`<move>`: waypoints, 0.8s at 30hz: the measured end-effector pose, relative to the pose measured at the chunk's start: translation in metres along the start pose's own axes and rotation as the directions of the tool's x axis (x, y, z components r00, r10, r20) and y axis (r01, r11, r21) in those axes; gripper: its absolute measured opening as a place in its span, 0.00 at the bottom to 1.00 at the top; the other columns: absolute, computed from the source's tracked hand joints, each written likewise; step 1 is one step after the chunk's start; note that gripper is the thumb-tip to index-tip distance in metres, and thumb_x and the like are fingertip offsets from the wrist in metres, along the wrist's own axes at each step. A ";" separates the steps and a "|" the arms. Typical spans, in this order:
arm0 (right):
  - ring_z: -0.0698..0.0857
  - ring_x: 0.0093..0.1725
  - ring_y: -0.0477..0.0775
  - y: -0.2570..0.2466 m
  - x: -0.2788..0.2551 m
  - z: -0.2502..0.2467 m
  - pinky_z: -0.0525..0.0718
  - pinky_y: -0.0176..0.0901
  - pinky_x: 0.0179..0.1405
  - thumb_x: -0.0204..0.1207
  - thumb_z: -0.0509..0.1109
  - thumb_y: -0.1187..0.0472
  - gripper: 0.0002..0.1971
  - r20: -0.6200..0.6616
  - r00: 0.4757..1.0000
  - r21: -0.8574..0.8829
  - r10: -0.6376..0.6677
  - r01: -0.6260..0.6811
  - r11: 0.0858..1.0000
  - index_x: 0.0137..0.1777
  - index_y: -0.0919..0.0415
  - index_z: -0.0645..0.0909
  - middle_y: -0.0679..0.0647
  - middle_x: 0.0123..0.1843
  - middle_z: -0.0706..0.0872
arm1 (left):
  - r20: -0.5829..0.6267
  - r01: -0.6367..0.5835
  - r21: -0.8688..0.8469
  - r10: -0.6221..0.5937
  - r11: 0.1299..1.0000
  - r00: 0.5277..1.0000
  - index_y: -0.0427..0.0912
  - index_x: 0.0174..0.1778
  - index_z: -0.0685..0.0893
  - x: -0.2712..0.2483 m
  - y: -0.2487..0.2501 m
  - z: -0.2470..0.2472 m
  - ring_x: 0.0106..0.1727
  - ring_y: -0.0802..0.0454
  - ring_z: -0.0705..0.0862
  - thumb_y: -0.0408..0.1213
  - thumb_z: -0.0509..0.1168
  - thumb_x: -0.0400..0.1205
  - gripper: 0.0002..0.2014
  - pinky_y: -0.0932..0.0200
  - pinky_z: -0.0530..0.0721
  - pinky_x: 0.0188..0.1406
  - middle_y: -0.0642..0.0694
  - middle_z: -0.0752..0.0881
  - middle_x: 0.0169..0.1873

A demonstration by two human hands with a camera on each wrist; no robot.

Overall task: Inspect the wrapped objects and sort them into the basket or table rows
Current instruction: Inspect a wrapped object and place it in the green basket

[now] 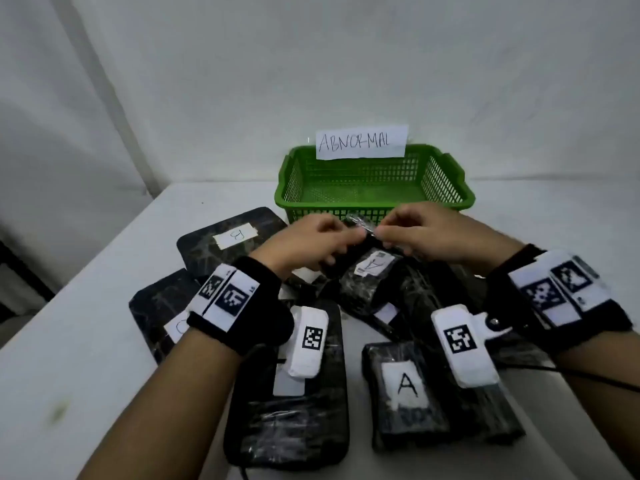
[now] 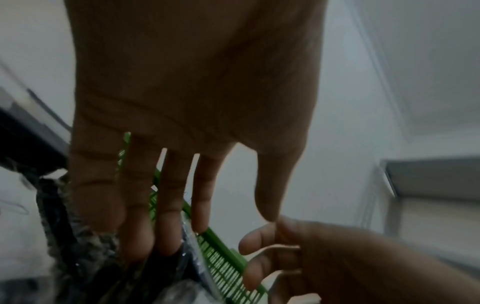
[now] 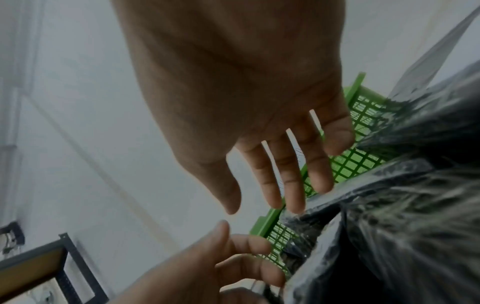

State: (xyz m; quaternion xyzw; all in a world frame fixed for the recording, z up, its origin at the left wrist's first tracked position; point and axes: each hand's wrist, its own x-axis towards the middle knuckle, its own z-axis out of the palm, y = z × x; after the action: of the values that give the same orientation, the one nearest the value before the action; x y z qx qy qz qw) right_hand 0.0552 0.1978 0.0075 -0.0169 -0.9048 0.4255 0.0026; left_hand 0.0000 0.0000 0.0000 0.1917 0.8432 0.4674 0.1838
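A black wrapped object [image 1: 367, 275] with a white "A" label is tilted up above the pile, just in front of the green basket [image 1: 443, 181]. My left hand [image 1: 343, 237] grips its upper left end, fingers curled behind it. At the same end, my right hand [image 1: 388, 233] pinches the clear wrap, and the two hands nearly touch. In the left wrist view my left hand [image 2: 205, 222] has its fingertips against the black wrap [image 2: 103, 257]. In the right wrist view my right hand [image 3: 270, 197] touches the shiny wrap [image 3: 389, 205] with its fingertips. The basket holds nothing and carries a paper sign "ABNORMAL" [image 1: 360, 142].
Several other black wrapped packages lie piled on the white table [image 1: 86, 341]: one marked "A" [image 1: 405, 393] at the front right, a long flat one [image 1: 287, 410] at the front centre, and labelled flat ones [image 1: 232, 237] at the back left. A white wall stands behind the basket.
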 end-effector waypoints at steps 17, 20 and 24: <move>0.85 0.63 0.47 -0.004 0.003 -0.005 0.81 0.50 0.68 0.75 0.69 0.35 0.24 0.066 0.997 -0.093 -0.045 0.051 0.994 0.68 0.42 0.82 0.42 0.63 0.86 | 0.112 -0.064 0.219 0.040 0.974 0.993 0.50 0.51 0.82 -0.015 -0.005 -0.030 0.44 0.46 0.85 0.30 0.78 0.73 0.16 0.42 0.88 0.50 0.41 0.88 0.47; 0.91 0.59 0.56 -0.008 0.004 -0.007 0.85 0.51 0.59 0.65 0.68 0.29 0.28 0.080 0.994 0.148 -0.073 0.060 0.987 0.60 0.43 0.86 0.43 0.56 0.92 | 0.034 -0.159 0.040 0.157 0.987 0.987 0.48 0.54 0.82 -0.017 0.007 -0.045 0.44 0.47 0.85 0.23 0.76 0.73 0.20 0.51 0.85 0.45 0.37 0.88 0.53; 0.94 0.51 0.60 -0.011 0.013 -0.024 0.89 0.50 0.42 0.66 0.77 0.47 0.24 -0.038 0.989 0.442 -0.140 0.143 0.886 0.63 0.51 0.83 0.50 0.57 0.93 | -0.105 -0.265 -0.251 0.246 0.931 0.964 0.47 0.63 0.80 0.000 0.035 -0.037 0.53 0.49 0.86 0.24 0.72 0.76 0.22 0.55 0.86 0.52 0.41 0.88 0.58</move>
State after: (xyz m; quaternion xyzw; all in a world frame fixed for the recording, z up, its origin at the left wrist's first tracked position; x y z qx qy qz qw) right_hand 0.0426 0.2097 0.0318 0.0490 -0.7828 0.6191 0.0398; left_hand -0.0128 -0.0098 0.0482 0.2568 0.7477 0.6015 0.1149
